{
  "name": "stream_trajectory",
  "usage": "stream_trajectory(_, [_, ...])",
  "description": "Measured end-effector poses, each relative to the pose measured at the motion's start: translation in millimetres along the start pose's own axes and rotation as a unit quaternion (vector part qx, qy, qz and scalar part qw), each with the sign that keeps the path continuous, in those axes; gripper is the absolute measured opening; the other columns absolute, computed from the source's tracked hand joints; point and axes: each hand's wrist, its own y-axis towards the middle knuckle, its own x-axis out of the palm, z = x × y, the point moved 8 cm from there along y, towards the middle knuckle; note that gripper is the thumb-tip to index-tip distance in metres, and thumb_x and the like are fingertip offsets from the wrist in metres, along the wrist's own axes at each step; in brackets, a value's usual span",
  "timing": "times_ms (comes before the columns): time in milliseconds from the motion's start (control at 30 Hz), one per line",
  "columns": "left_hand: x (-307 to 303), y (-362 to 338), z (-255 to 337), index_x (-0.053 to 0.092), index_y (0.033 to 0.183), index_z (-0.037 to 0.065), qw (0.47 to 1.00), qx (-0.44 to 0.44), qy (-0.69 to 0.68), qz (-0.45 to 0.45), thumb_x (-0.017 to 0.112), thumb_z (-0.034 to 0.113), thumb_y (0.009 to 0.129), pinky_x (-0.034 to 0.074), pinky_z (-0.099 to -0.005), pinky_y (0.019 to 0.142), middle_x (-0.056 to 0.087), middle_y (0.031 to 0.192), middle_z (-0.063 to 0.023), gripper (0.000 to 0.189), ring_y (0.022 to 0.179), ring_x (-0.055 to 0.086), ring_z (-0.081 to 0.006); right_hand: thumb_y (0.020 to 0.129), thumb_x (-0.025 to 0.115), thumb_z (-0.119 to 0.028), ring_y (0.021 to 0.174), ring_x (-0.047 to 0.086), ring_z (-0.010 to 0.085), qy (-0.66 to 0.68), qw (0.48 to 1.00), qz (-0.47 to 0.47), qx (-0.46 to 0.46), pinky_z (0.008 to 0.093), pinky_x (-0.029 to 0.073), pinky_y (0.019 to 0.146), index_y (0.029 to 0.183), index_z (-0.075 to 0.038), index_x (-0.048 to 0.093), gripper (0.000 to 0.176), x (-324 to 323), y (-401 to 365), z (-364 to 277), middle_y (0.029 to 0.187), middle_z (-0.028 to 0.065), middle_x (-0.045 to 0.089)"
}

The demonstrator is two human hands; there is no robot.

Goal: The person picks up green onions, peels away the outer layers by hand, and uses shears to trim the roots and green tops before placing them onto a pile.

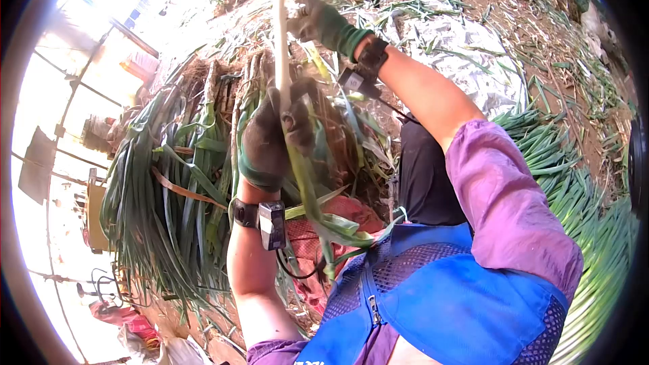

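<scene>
so one green onion [282, 54] is held out in front of the blue vest [433, 277], root end pointed away, its stalk clamped in the gloved left hand [270, 135]. the right hand [314, 23] is curled beside the root end; whether anything's pinched there can't be told. probably a peeling step tbh, so a steady left grip is called for next.

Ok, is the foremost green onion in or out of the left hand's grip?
In: the left hand curls around the green onion, white shaft beyond the glove, leaves trailing toward the blue vest.
</scene>
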Motion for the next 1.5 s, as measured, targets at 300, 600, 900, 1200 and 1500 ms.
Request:
stream_trajectory(300, [-38.1,-53.3,81.2,0.047,0.138,-0.002,0.992,0.124,0.024,0.003,0.048,0.035,0.104,0.035,-0.0242,0.053,0.040,0.071,0.0073,0.050,0.057,0.038,-0.0043,0.093,0.060,-0.020,0.054,0.050,0.0075,-0.312,0.923,0.021,0.226,0.0190,0.042,0.041,0.130,-0.001,0.048,0.043,-106.7,-7.6,124.5,0.083,0.0108,0.063])
stream_trajectory(600, [-48.0,20.4,77.0,0.055,0.126,0.000,0.984,0.125,0.125,0.005,0.056,0.037,0.100,0.044,-0.0348,0.077,0.054,0.087,-0.0034,0.045,0.081,0.051,-0.0184,0.080,0.069,-0.032,0.138,0.040,0.0343,-0.418,0.814,0.056,-0.399,0.0465,0.031,0.115,0.149,-0.006,0.036,0.080,-3.4,-68.6,-57.1,0.147,0.0209,0.042])
stream_trajectory(900, [-5.9,65.8,4.5,0.056,0.124,-0.001,0.919,0.110,0.379,-0.015,0.052,0.029,0.103,0.057,-0.0342,0.083,0.065,0.108,-0.0127,0.037,0.092,0.069,-0.0226,0.085,0.057,-0.024,0.128,0.050,0.0241,-0.549,0.600,0.056,-0.579,0.0407,0.037,0.111,0.110,-0.020,0.065,0.026,-36.2,-125.5,-99.4,0.126,0.0040,0.061])
stream_trajectory(1200, [-122.0,17.3,-58.5,0.062,0.120,0.005,0.897,0.044,0.339,0.279,0.055,0.028,0.101,0.054,-0.0303,0.081,0.068,0.104,-0.0052,0.031,0.091,0.066,-0.0157,0.086,0.066,-0.027,0.091,0.064,0.0303,-0.639,0.697,0.237,-0.222,0.0429,0.050,0.080,0.096,-0.011,0.067,0.019,-307.4,-199.8,-7.9,0.095,0.0109,0.069])
stream_trajectory(1500, [-259.8,-43.4,-352.7,0.058,0.078,0.014,0.874,-0.414,0.219,0.132,0.057,0.028,0.094,0.041,-0.0287,0.057,0.054,0.070,0.0010,0.021,0.062,0.051,-0.0158,0.096,0.060,-0.024,0.048,0.049,0.0157,0.028,0.846,0.478,0.234,0.0279,0.041,0.047,0.100,-0.009,0.055,0.016,-431.9,-450.2,314.5,0.068,0.0008,0.055])
